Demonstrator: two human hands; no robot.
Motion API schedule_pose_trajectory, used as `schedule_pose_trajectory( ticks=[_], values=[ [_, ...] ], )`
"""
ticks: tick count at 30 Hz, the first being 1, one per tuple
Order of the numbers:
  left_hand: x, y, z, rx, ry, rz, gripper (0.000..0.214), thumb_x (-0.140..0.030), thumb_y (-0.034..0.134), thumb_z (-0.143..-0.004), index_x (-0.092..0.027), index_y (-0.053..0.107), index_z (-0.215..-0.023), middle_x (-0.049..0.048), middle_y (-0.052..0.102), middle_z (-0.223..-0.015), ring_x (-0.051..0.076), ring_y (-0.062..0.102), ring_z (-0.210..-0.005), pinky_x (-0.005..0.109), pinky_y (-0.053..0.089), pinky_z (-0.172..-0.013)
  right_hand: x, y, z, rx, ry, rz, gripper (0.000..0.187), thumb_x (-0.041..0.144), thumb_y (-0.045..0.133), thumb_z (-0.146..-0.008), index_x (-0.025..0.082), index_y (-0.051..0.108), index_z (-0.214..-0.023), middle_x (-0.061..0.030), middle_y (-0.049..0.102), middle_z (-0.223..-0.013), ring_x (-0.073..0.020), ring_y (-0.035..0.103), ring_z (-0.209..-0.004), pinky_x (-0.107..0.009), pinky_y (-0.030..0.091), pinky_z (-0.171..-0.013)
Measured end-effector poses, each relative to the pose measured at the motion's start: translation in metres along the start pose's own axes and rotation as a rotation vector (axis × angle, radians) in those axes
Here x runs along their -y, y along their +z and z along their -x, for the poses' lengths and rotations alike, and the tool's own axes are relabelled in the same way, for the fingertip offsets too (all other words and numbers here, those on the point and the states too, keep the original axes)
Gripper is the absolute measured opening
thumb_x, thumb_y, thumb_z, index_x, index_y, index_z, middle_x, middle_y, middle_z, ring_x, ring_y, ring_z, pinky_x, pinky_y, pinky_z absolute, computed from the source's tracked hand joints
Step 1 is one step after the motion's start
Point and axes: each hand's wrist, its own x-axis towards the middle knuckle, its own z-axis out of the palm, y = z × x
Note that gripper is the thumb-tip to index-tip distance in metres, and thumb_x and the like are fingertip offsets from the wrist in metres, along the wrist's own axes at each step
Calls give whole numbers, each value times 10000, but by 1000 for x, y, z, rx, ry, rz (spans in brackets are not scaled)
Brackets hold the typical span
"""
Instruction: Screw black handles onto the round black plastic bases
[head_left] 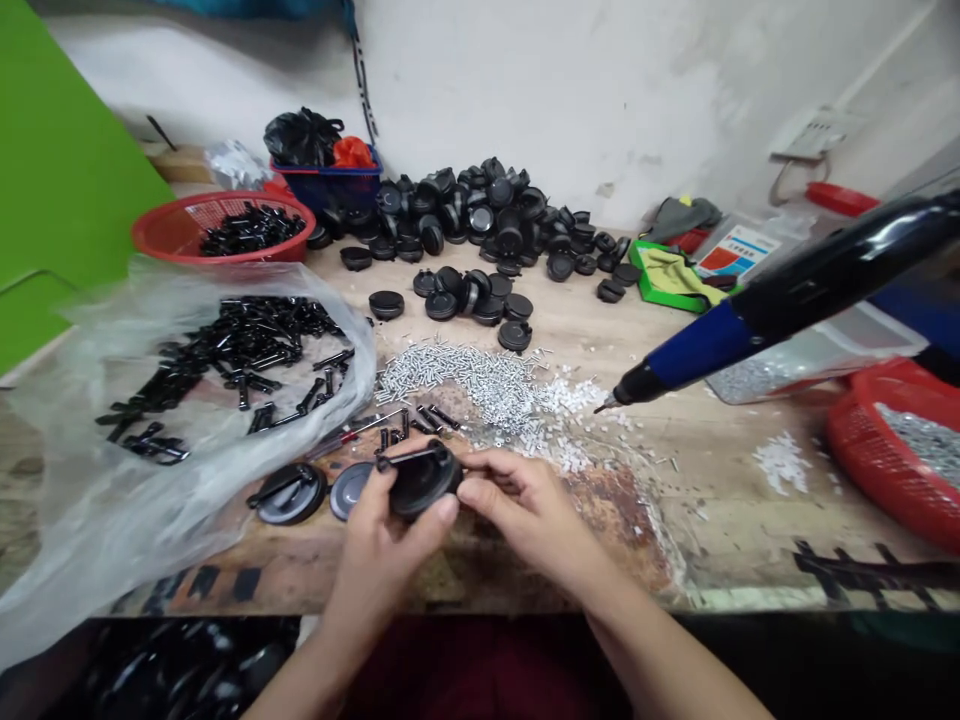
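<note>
The left hand (379, 565) is cradling a black plastic cap (420, 480) above the worktop (720, 500), while the right hand (525, 510) is pinching its rim. A heap of screws (480, 390) is lying just ahead, seemingly kept within easy reach of an electric screwdriver (712, 340).

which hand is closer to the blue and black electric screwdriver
Right. The right hand is in front of and left of the blue and black electric screwdriver; the left hand is farther left, beyond the round black plastic part both hands hold.
</note>
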Motion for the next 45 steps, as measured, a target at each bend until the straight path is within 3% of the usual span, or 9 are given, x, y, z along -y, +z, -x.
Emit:
schedule_pose_trajectory(
  ticks=[3,6,14,23,29,33,36,40,45],
  values=[
    [-6,-7,-5,2,-344,494,289,-295,632,-797,-195,584,-1064,76,634,-1102,260,614,-998,457,523,-841,7,-5,-18,-18,-125,349,187,316,538,-892,237,700,-940,-24,727,-923,-162,660,-839,-320,488,-791],
    [-10,-13,-9,27,-474,708,224,-285,676,-766,-196,615,-963,54,643,-1057,235,627,-909,385,556,-692,6,-7,-48,-118,-191,685,186,239,504,-904,209,685,-928,-44,706,-914,-176,632,-846,-331,469,-799],
    [-7,-15,-13,3,-541,686,252,-274,723,-746,-177,617,-954,34,597,-998,159,595,-822,256,509,-555,-26,12,-144,-98,-142,1143,166,162,517,-846,165,658,-934,-111,629,-979,-239,556,-943,-338,427,-783],
    [-3,-22,-17,23,-506,688,254,-263,708,-757,-165,614,-971,50,587,-996,170,575,-846,259,518,-566,-40,15,-155,-16,-104,1264,258,47,396,-854,130,617,-959,-150,615,-1053,-242,522,-996,-345,416,-837],
    [-5,-21,-13,47,-483,711,228,-256,712,-745,-170,630,-940,54,591,-993,174,569,-847,255,518,-564,-37,18,-158,-48,-115,1204,276,-4,361,-840,87,598,-948,-201,609,-1052,-266,520,-1017,-404,403,-885],
    [-7,-22,-10,83,-457,708,223,-259,689,-760,-171,649,-962,70,588,-1036,179,568,-862,255,522,-571,-23,16,-137,-99,-187,1076,256,34,348,-877,131,568,-963,-135,626,-1009,-217,534,-976,-353,421,-871],
    [-7,-22,-8,90,-444,704,222,-255,687,-758,-176,655,-963,71,590,-1053,179,575,-855,260,525,-573,-6,13,-99,-119,-263,841,141,151,422,-917,184,551,-963,-47,637,-945,-147,578,-881,-273,464,-804],
    [-10,-15,-5,76,-429,649,259,-226,691,-753,-195,647,-1006,52,611,-1016,165,580,-833,272,536,-603,11,12,-43,-138,-278,106,13,224,617,-842,218,628,-844,12,644,-798,-123,607,-745,-259,488,-710],
    [-16,1,0,34,-371,519,321,-227,728,-717,-195,630,-1021,44,642,-1026,133,595,-734,290,545,-652,13,12,-14,-160,-302,-15,64,192,641,-824,219,661,-769,-14,634,-895,-149,625,-892,-311,500,-829]
  ],
)
